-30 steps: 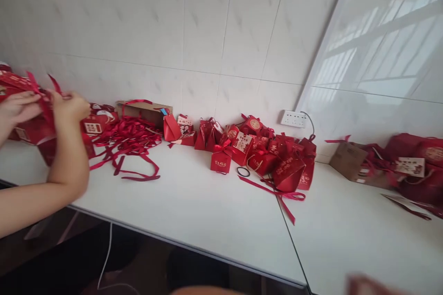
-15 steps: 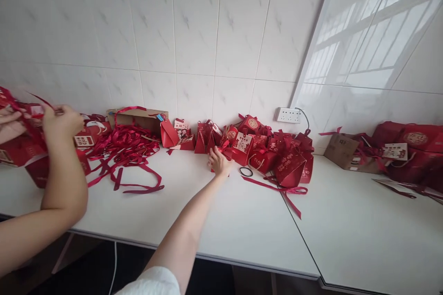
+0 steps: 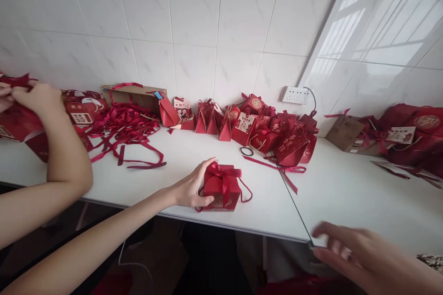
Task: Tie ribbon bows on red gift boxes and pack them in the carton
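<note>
Centrally, a red gift box topped with a ribbon bow sits on a white table, close to the front edge. The person's left hand is clamped on the box's left side, thumb in front, fingers behind. Well to the right of the box, and nearer the viewer, the blurred right hand hovers with thumb and fingers parted. Behind the box, toward its right, stands a cluster of red boxes; behind and left lies heaped red ribbon. Farthest left of it, a co-worker's hand touches more ribbon.
</note>
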The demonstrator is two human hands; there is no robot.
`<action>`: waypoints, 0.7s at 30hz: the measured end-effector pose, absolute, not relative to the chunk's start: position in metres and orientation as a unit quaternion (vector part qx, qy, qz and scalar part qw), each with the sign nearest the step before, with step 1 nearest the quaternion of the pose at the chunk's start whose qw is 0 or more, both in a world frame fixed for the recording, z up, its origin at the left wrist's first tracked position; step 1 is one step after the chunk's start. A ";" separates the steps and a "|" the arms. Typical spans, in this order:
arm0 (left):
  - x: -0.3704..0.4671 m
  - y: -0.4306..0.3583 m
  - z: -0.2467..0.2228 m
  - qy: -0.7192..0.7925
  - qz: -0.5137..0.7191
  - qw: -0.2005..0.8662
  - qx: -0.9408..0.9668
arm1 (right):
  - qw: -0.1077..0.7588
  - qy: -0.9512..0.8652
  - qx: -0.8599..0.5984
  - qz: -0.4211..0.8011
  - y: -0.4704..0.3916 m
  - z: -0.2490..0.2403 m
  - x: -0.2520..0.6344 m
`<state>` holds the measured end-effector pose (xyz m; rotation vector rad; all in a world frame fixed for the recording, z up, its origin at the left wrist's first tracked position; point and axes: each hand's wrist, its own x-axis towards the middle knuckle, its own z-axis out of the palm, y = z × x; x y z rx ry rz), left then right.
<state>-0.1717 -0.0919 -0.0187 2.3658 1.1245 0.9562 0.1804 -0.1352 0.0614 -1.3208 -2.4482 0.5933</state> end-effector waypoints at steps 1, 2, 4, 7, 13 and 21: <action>-0.171 -0.098 -0.013 0.397 0.331 0.161 0.841 | 0.083 -0.855 -0.461 0.221 -0.132 0.060 0.174; -0.171 -0.102 -0.007 0.400 0.335 0.153 0.839 | 0.026 -0.856 -0.460 0.237 -0.128 0.061 0.162; -0.169 -0.105 0.005 0.442 0.376 0.150 0.801 | -0.071 -0.841 -0.450 0.291 -0.118 0.067 0.127; -0.166 -0.100 0.020 0.587 0.414 0.188 0.670 | -0.154 -0.800 -0.427 0.393 -0.104 0.078 0.074; -0.157 -0.090 0.016 0.660 0.349 0.361 0.559 | 0.005 -0.720 -0.503 0.478 -0.096 0.058 0.036; -0.157 -0.110 0.018 0.564 0.444 0.371 0.590 | 0.178 -0.665 -0.453 0.566 -0.101 0.034 0.042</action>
